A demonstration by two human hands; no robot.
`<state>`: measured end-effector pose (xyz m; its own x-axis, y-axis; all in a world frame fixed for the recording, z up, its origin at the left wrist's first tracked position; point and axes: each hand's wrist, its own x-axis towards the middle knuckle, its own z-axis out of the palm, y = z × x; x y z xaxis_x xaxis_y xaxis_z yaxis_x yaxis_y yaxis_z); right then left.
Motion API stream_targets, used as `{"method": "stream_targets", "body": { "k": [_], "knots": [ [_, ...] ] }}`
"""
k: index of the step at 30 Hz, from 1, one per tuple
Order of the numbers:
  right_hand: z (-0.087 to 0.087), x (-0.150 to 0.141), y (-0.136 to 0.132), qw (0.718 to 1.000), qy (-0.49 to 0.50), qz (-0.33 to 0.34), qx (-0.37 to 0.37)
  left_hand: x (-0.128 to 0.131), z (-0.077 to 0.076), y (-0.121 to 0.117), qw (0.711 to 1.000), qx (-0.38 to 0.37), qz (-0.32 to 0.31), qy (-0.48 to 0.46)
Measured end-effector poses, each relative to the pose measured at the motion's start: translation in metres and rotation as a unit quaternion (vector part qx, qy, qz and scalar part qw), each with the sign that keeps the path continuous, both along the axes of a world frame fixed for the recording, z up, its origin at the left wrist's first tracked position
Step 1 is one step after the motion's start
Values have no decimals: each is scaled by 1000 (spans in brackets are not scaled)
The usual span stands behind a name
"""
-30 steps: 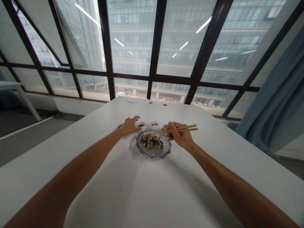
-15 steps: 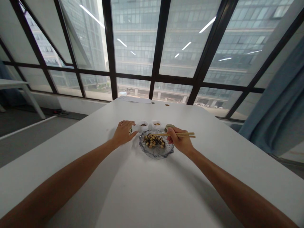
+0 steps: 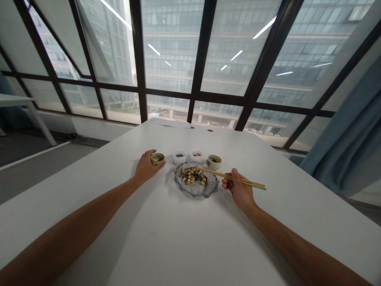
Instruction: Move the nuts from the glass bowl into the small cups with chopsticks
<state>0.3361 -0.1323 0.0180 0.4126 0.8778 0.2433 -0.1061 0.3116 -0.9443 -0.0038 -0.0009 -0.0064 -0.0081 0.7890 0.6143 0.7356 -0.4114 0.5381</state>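
Observation:
My left hand (image 3: 146, 167) curls round a small ceramic cup (image 3: 157, 159), thumb at its front right and fingers behind. In my right hand (image 3: 239, 188) is a pair of wooden chopsticks (image 3: 253, 184), their tips over the far side of a scalloped clear glass bowl (image 3: 196, 194). A mix of pale nuts (image 3: 188, 180) and thin dark seeds lies in that bowl. Just behind the bowl stand a white dish of dark bits (image 3: 179, 157) and a white dish of pale bits (image 3: 196, 155). A second ceramic cup (image 3: 214, 162), with dark writing, stands at the bowl's far right.
The white table (image 3: 178, 242) reaches toward large dark-framed windows. Sheets of paper (image 3: 169, 123) lie at its far edge, near a small round brown spot (image 3: 210, 130). A blue curtain (image 3: 348, 131) hangs at right, and another white table (image 3: 18, 100) stands at left.
My right hand has drawn back to the right and toward me with the chopsticks, uncovering the right cup. My left hand has shifted slightly left, and the cup in it shows more.

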Motion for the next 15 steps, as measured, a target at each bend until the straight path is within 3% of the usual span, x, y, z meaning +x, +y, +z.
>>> {"method": "stream_targets", "body": {
  "k": [8,15],
  "knots": [
    [0,-7,-8,999,49,7,-22,-3,0,0,995,-97,-9,-17],
    [2,-12,-12,999,44,2,-15,-3,1,0,991,-131,-4,3]
  ]
}}
